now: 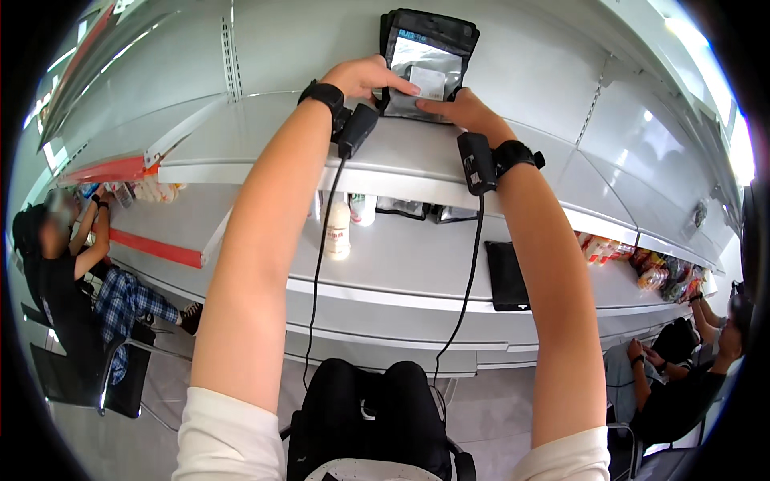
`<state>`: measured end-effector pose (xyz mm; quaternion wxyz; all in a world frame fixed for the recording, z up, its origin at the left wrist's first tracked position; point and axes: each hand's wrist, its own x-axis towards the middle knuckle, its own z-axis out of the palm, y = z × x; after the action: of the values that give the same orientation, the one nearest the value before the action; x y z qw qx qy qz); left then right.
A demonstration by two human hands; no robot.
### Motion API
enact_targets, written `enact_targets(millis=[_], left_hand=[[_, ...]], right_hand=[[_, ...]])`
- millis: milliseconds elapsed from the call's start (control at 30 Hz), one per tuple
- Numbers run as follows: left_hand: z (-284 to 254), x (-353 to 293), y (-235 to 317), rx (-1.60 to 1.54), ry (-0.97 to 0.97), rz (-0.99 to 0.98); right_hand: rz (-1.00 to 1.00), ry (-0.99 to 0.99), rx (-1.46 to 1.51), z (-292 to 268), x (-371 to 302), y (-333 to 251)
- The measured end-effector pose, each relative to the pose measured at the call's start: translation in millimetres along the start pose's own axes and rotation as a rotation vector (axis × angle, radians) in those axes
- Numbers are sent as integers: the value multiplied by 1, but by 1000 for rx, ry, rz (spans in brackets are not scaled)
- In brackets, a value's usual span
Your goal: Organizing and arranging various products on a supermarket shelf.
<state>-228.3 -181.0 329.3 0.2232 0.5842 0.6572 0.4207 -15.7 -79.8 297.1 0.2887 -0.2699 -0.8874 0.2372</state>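
Note:
A black zip pouch (431,50) with a clear front window and a pale label inside stands upright on the upper shelf (305,136), against the back panel. Another dark pouch edge shows just behind it. My left hand (367,78) grips its lower left side, one finger stretched across the window. At the lower right side, my right hand (467,111) closes on the same pouch, its thumb on the front and its other fingers partly hidden. Both wrists wear black straps with small boxes and hanging cables.
Below, a cream bottle (338,231), a white and green container (362,210) and more black pouches (401,208) occupy the lower shelf. A flat black pouch (507,276) lies near its front edge. People sit at left (60,297) and right (682,393), beside shelves with packaged goods.

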Motion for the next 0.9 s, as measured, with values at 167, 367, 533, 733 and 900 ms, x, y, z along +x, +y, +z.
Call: enact_targets(millis=[167,367,533,733,900], left_hand=[[17,7,7,-96,-45,192],[14,24,-12,44,95,379],[11,18,-25,343,170,315],[6,19,-31,596,191,114],[12,18,-30,606,178,105]], right_hand=[[42,-80,34,1,14,15],[-31,9,68,6,41,24],[-147,126,68,13,40,32],[-44,80,-23,6,32,23],[-53,75,-52,6,32,29]])
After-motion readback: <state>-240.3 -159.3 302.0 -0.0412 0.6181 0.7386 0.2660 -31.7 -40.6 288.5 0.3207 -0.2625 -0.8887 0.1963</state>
